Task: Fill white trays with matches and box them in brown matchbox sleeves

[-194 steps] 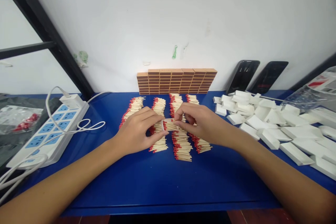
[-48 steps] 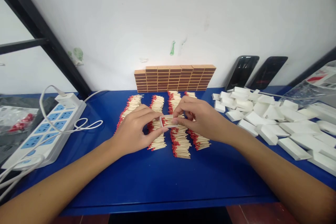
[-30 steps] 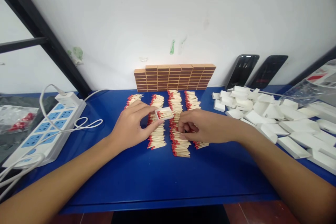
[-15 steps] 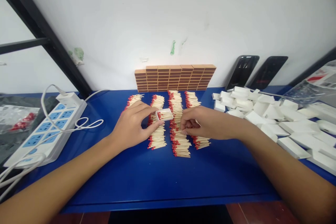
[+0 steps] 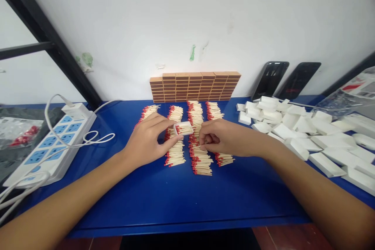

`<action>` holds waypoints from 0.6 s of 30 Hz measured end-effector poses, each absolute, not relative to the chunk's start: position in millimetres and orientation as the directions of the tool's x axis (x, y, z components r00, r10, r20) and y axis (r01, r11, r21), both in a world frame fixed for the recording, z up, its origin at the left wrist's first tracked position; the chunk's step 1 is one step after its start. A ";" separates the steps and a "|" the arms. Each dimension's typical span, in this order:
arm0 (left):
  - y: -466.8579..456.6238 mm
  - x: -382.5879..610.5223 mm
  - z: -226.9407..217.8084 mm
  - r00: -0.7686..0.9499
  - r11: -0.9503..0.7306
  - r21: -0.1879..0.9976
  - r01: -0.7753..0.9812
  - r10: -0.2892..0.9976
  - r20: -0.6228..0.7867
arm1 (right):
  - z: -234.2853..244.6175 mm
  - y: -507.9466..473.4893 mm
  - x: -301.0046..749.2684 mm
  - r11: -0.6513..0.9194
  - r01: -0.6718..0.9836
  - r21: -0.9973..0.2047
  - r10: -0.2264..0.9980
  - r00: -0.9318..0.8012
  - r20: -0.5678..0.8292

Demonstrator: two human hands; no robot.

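Between thumb and fingers, my left hand (image 5: 150,136) is closed on a small white matchbox tray (image 5: 188,131), tilted toward me. Some red-headed matches lie inside it. My right hand (image 5: 218,136) is bent over the long third row of matches (image 5: 202,166), its fingers curled together at the sticks. Whatever is between those fingertips is hidden. Other rows of matches lie on both sides: one row (image 5: 175,158) is below the tray, another (image 5: 225,159) passes under my right hand, and the leftmost row (image 5: 150,110) is partly covered by my left hand.
A stack of brown-sided matchboxes (image 5: 195,88) stands against the wall. White trays (image 5: 295,123) are heaped on the right of the blue table (image 5: 187,199), with two dark phones (image 5: 271,80) (image 5: 301,80) leaning behind. A power strip (image 5: 55,144) with loose white cables lies left.
My right hand has shifted very slightly left, its fingers still curled over the third row. My left hand and the tray have hardly moved.
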State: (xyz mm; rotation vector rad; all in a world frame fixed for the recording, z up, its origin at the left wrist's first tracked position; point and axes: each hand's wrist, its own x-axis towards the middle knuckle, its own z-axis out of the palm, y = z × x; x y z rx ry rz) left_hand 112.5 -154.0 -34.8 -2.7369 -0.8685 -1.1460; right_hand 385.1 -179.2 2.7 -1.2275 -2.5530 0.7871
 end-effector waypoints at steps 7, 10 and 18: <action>-154.3 112.7 -34.4 0.580 -0.848 0.163 0.504 0.473 0.663 | 0.2 -178.9 385.7 0.520 0.687 -0.508 0.788 -0.615 -0.026; -153.9 113.0 -34.5 0.584 -0.855 0.163 0.493 0.464 0.666 | 1.2 -178.2 385.0 0.525 0.694 -0.493 0.788 -0.616 -0.028; -153.5 112.4 -35.5 0.595 -0.863 0.168 0.477 0.458 0.660 | 0.5 -179.9 383.6 0.540 0.719 -0.437 0.788 -0.614 -0.038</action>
